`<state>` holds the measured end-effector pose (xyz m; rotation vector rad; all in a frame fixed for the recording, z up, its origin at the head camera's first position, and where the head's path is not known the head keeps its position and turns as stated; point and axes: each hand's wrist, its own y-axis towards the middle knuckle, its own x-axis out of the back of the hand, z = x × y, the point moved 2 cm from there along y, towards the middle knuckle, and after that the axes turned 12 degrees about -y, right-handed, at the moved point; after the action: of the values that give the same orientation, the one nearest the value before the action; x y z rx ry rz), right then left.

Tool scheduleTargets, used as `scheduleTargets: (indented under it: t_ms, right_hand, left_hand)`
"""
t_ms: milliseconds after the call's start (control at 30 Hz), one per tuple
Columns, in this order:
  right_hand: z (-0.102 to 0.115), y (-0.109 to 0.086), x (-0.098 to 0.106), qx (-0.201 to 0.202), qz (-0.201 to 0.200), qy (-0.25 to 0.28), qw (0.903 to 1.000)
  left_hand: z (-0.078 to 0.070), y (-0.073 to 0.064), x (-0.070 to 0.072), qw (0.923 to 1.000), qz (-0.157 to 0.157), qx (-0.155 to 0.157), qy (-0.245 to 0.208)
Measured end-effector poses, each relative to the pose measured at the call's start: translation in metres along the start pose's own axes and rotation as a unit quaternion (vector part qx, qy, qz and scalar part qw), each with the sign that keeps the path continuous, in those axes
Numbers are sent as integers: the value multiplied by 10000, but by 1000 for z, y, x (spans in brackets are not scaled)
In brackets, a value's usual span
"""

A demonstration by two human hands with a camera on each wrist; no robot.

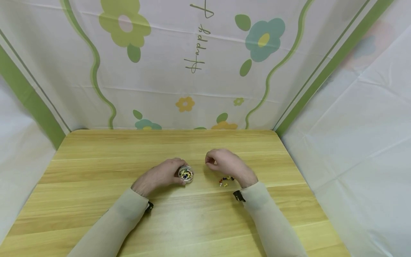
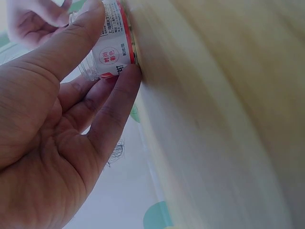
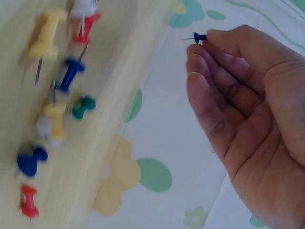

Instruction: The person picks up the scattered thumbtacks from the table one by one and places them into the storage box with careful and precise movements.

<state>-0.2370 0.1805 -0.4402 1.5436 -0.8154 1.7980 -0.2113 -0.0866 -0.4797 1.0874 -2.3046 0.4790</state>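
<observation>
My left hand (image 1: 162,172) grips a small clear jar (image 2: 112,47) of push pins, thumb on one side and fingers on the other. A white and red label wraps the jar, which stands upright on the table with its mouth uncovered. Mixed-colour push pins (image 1: 186,174) fill it. To the jar's right, my right hand (image 1: 227,163) is raised above the table. Thumb and fingertips pinch a blue push pin (image 3: 197,37), its metal point facing away from the hand. Below that hand lie several loose push pins (image 1: 226,185) in yellow, red, blue, green and white, partly hidden by the wrist.
A light wooden table (image 1: 192,221) lies under both hands. Beyond its far edge hangs a white curtain (image 1: 167,71) printed with flowers, and more white cloth (image 1: 363,150) hangs at the sides. A dark strap (image 1: 238,196) sits at the right wrist.
</observation>
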Motion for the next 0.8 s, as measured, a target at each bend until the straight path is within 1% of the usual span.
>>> scheduleTargets:
  t_ms: [233,367,467,600,800]
  right_hand:
    - [24,4,-1,395,-311,85,9987]
    - [38,6,-3,482,-446,-33,9978]
    - [47,7,-6,538,-524,-135,9971]
    - [55,8,-13,619,-550,-314,9961]
    - [58,9,-18,655,-613,-465,9949]
  left_hand:
    - [0,-1,0,10000,-2,-58,-76]
    - [0,-2,0,9999,-3,-41,-111]
    - [-1,-4,0,9997,-17,-59,-221]
    - [-2,-5,0,9991,-17,-91,-414]
    - [-1,-4,0,9993,-32,-85,-367]
